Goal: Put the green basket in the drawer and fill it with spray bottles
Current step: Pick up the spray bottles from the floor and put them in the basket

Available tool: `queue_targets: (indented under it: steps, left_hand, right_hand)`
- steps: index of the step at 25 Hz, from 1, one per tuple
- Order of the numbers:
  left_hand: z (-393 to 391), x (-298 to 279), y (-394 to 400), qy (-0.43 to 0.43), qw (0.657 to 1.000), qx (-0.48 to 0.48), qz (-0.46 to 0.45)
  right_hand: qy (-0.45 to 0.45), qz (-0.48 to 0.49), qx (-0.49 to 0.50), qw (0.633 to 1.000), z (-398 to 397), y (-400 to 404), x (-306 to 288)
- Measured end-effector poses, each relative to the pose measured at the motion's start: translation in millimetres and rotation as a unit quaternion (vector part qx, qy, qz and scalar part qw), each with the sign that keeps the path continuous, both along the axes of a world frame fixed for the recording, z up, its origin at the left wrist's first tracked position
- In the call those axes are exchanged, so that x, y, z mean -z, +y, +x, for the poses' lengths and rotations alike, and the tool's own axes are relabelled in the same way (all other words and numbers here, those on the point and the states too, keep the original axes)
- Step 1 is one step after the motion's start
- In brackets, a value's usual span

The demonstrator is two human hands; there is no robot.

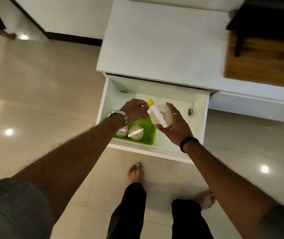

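The white drawer (pixel 205 118) stands pulled out below the cabinet top. Inside it, at the left, lies the green basket (pixel 148 133). Two white spray bottles stand in the basket: one (pixel 135 132) seen from above with its white trigger, another (pixel 121 132) partly hidden under my left wrist. My right hand (pixel 174 125) holds a third spray bottle (pixel 160 114), white with a yellow nozzle tip, above the basket's right end. My left hand (pixel 134 109) is at the bottle's yellow nozzle, fingers pinched near it.
A white cabinet top (pixel 163 42) extends behind the drawer, with a wooden board (pixel 262 66) and a dark object at the right. Glossy beige floor tiles lie all around. My bare feet stand just before the drawer front. Another person's foot (pixel 4 34) shows at the far left.
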State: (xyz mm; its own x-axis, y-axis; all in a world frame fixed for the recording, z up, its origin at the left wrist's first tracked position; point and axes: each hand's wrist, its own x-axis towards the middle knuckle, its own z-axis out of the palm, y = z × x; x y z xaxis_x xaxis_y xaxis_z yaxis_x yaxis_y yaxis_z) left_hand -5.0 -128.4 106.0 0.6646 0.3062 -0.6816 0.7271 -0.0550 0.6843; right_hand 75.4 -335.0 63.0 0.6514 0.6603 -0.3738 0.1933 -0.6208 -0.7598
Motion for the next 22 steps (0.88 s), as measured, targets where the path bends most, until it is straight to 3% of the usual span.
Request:
queue_targets:
  steps: [3, 7, 17, 20, 22]
  left_hand:
    - [-43.7, 23.1, 24.7, 0.023, 0.998, -0.021, 0.059]
    - [-82.3, 58.1, 42.1, 0.036, 0.991, 0.02, 0.129]
    - [-106.9, 120.9, 55.4, 0.003, 0.985, 0.056, 0.166]
    - [-106.6, 137.6, 57.9, -0.011, 0.978, 0.066, 0.195]
    - [-107.1, 144.4, 58.9, -0.012, 0.974, 0.086, 0.211]
  right_hand:
    - [-0.003, -0.053, -0.018, 0.998, -12.6, 20.5, 34.9]
    - [0.005, -0.095, 0.003, 0.995, -19.9, 32.8, 80.4]
    - [-0.044, -0.171, -0.058, 0.983, -34.8, 51.9, 157.0]
    - [-0.028, -0.174, -0.032, 0.984, -38.3, 46.4, 176.3]
    - [-0.077, -0.195, -0.042, 0.977, -38.1, 42.5, 188.1]
